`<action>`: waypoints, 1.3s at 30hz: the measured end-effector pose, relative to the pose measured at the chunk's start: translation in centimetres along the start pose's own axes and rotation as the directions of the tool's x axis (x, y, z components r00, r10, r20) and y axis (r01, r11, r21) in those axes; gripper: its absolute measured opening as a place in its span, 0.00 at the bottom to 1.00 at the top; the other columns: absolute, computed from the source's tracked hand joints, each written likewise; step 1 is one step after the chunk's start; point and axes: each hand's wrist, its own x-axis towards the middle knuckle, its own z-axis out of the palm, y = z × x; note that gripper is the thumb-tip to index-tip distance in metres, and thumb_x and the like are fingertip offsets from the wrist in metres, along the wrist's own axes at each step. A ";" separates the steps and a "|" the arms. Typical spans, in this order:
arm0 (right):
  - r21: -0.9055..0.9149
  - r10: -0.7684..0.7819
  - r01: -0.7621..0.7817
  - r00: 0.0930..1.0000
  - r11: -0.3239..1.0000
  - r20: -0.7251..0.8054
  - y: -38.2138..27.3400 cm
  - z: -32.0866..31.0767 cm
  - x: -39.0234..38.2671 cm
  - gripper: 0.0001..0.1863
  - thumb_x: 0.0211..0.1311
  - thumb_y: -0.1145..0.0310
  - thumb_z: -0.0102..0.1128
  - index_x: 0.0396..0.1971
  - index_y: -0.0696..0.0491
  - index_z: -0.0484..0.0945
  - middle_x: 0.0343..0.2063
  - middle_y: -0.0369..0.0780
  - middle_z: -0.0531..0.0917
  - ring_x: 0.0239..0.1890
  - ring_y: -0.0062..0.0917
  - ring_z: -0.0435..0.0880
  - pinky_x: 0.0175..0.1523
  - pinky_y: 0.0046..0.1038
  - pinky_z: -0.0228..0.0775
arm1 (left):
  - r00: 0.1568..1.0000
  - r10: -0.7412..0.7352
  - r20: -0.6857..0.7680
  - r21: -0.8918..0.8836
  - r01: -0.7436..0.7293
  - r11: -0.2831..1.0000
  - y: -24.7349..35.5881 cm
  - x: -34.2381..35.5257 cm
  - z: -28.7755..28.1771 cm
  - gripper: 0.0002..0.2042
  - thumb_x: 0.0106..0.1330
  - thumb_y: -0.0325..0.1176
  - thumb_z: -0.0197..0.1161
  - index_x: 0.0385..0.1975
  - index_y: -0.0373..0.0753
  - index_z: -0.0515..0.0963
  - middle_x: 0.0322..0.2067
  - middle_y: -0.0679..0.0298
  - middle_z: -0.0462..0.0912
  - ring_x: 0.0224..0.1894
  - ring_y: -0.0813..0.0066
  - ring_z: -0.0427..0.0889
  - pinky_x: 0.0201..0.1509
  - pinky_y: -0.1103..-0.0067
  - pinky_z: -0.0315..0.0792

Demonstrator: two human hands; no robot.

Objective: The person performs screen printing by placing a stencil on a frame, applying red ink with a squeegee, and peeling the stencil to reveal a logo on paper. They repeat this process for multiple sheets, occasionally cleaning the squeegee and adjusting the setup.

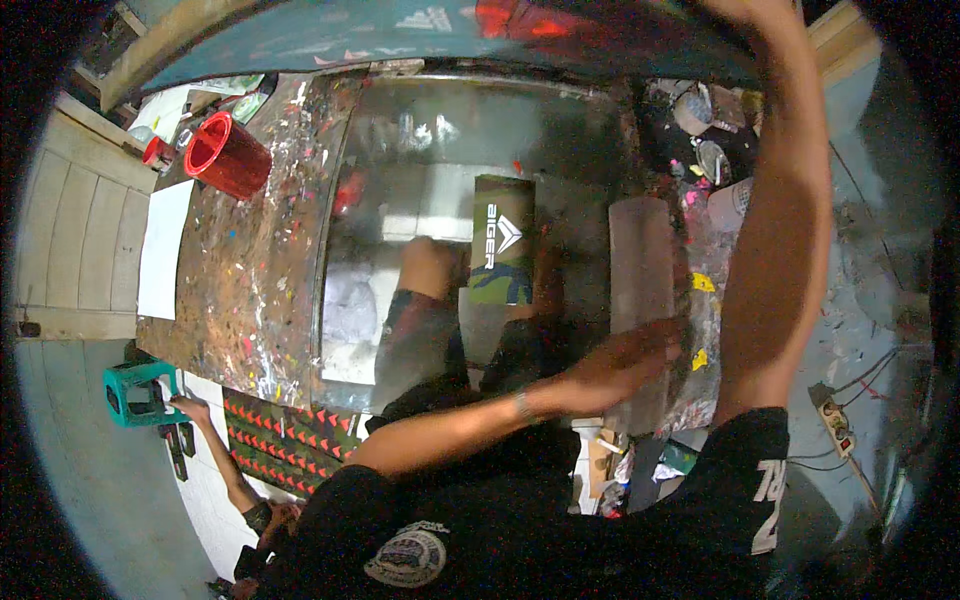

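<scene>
My left hand [645, 355], blurred, reaches over the glass worktop [370, 120] to the lower end of a long pinkish-grey pad [640, 250] on its right side; whether it touches it I cannot tell. My right arm stretches up to the raised grey-blue panel [350, 30] with red patches; my right hand [730, 10] is at its edge, fingers cut off from view. A camouflage piece [502, 240] with a white printed logo lies on the glass, left of the pad. My legs show through the glass.
Red pot [225, 155], white sheet [162, 250] on the paint-spattered board at left. Cluttered cans [700, 110] at right. Teal stool [140, 390], a co-worker's arm [225, 460] and red-patterned camouflage sheets [280, 435] at lower left. Power strip [835, 425] with cables at lower right.
</scene>
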 end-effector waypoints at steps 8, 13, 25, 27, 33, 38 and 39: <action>-0.045 -0.041 0.045 0.996 0.998 0.084 -4.2 6.4 -12.5 0.25 0.56 0.45 0.67 0.41 0.51 0.80 0.39 0.48 0.83 0.43 0.45 0.83 0.46 0.44 0.75 | 0.872 0.405 -0.274 0.955 0.296 0.009 14.2 -7.6 -16.6 0.47 0.51 0.39 0.75 0.71 0.32 0.59 0.62 0.43 0.73 0.65 0.44 0.71 0.71 0.54 0.61; 0.096 -0.154 0.149 0.987 0.984 0.045 -5.7 14.2 -23.4 0.20 0.51 0.61 0.67 0.42 0.54 0.79 0.34 0.46 0.79 0.38 0.42 0.79 0.46 0.43 0.73 | 0.961 0.007 -0.277 0.949 0.272 0.160 7.5 -12.2 -14.1 0.24 0.42 0.35 0.79 0.38 0.37 0.74 0.36 0.57 0.75 0.42 0.56 0.77 0.45 0.65 0.71; 0.240 -0.087 -0.043 0.857 0.970 0.508 -1.8 18.5 -19.6 0.16 0.51 0.74 0.65 0.42 0.57 0.76 0.37 0.50 0.84 0.46 0.49 0.83 0.51 0.49 0.73 | 0.935 -0.174 -0.308 0.912 0.342 0.226 0.8 -14.5 -12.9 0.22 0.49 0.38 0.77 0.37 0.37 0.74 0.37 0.57 0.77 0.44 0.55 0.78 0.48 0.64 0.72; 0.206 -0.089 -0.038 0.815 0.978 0.572 -2.2 18.3 -21.1 0.16 0.52 0.74 0.65 0.42 0.56 0.76 0.38 0.49 0.84 0.46 0.49 0.82 0.51 0.48 0.73 | 0.937 -0.156 -0.312 0.907 0.343 0.243 0.6 -14.6 -13.0 0.21 0.49 0.39 0.77 0.37 0.37 0.74 0.36 0.57 0.77 0.44 0.55 0.78 0.48 0.64 0.72; 0.108 -0.145 0.118 0.945 0.987 0.295 -1.5 21.3 -22.3 0.12 0.56 0.75 0.60 0.42 0.55 0.76 0.38 0.48 0.82 0.45 0.47 0.80 0.52 0.44 0.72 | 0.939 -0.200 -0.279 0.909 0.325 0.260 0.4 -14.5 -13.1 0.20 0.49 0.36 0.76 0.38 0.37 0.76 0.36 0.57 0.78 0.44 0.55 0.78 0.48 0.64 0.73; 0.073 -0.102 0.092 0.983 0.993 0.153 1.5 24.6 -17.2 0.11 0.57 0.77 0.58 0.41 0.57 0.77 0.37 0.50 0.82 0.44 0.49 0.81 0.51 0.45 0.73 | 0.943 -0.168 -0.288 0.918 0.322 0.233 0.1 -14.5 -13.1 0.19 0.50 0.35 0.76 0.37 0.35 0.75 0.36 0.57 0.78 0.44 0.58 0.79 0.49 0.67 0.72; 0.132 -0.061 0.030 0.971 0.991 0.233 1.8 24.3 -16.3 0.10 0.57 0.77 0.58 0.40 0.57 0.77 0.36 0.51 0.82 0.44 0.50 0.81 0.50 0.46 0.73 | 0.940 -0.167 -0.299 0.911 0.333 0.245 -0.2 -14.7 -13.1 0.19 0.49 0.34 0.76 0.37 0.35 0.75 0.36 0.57 0.79 0.44 0.58 0.79 0.49 0.66 0.72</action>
